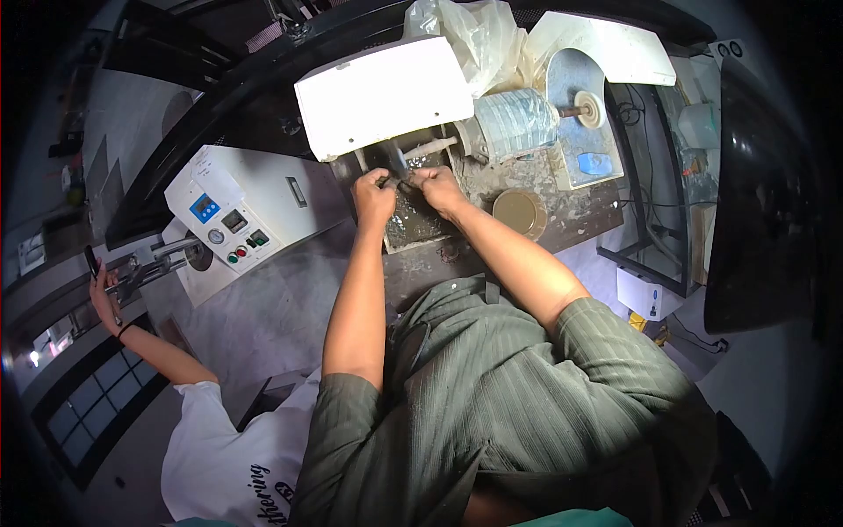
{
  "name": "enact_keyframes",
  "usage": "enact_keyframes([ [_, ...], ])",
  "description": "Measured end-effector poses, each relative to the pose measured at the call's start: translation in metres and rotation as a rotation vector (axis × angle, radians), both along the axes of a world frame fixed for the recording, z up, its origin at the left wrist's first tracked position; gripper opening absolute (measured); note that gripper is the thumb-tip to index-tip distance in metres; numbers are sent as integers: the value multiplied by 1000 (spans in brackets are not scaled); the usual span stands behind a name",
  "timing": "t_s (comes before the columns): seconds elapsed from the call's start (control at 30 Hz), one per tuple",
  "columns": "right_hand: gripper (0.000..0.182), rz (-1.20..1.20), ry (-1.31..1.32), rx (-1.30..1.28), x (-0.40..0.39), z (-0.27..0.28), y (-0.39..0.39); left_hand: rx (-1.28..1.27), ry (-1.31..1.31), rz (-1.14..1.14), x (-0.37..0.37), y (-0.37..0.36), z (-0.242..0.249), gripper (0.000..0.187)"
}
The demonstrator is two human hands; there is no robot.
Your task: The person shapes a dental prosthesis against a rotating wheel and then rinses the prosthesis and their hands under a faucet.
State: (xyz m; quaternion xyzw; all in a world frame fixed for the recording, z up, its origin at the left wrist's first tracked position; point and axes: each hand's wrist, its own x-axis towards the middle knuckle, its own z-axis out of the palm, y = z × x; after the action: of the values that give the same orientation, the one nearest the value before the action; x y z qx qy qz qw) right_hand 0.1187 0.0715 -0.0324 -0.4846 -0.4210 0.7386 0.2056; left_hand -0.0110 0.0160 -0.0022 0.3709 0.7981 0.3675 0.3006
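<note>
Both of my hands reach into a splattered tray (421, 243) holding wet grey slurry. My left hand (376, 195) is closed in a pinch at the left, and my right hand (439, 191) is closed opposite it. Between the fingertips is a small dark piece whose kind I cannot tell. Right above the fingers a blurred narrow wheel (399, 161) sits on a light-coloured shaft (432, 147). A white hood (386, 97) overhangs the wheel and the back of the tray.
Right of the tray are a plastic-wrapped motor (518, 123), a white buffing wheel (588, 110), a blue block (595, 163) and a brown bowl (520, 215). A white control machine (237, 220) stands left. Beside me, another person's hand (105, 303) holds a dark, slim object.
</note>
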Motion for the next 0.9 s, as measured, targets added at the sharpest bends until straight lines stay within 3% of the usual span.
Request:
enact_keyframes([
  [0.37, 13, 1, 51, 72, 0, 5, -8, 326, 141, 42, 10, -17, -2, 16],
  [0.67, 13, -26, 37, -18, -6, -7, -1, 107, 139, 45, 7, -2, 1, 14],
  [0.9, 12, -11, 6, 17, -6, 2, -4, 187, 14, 106, 6, -9, -6, 14],
])
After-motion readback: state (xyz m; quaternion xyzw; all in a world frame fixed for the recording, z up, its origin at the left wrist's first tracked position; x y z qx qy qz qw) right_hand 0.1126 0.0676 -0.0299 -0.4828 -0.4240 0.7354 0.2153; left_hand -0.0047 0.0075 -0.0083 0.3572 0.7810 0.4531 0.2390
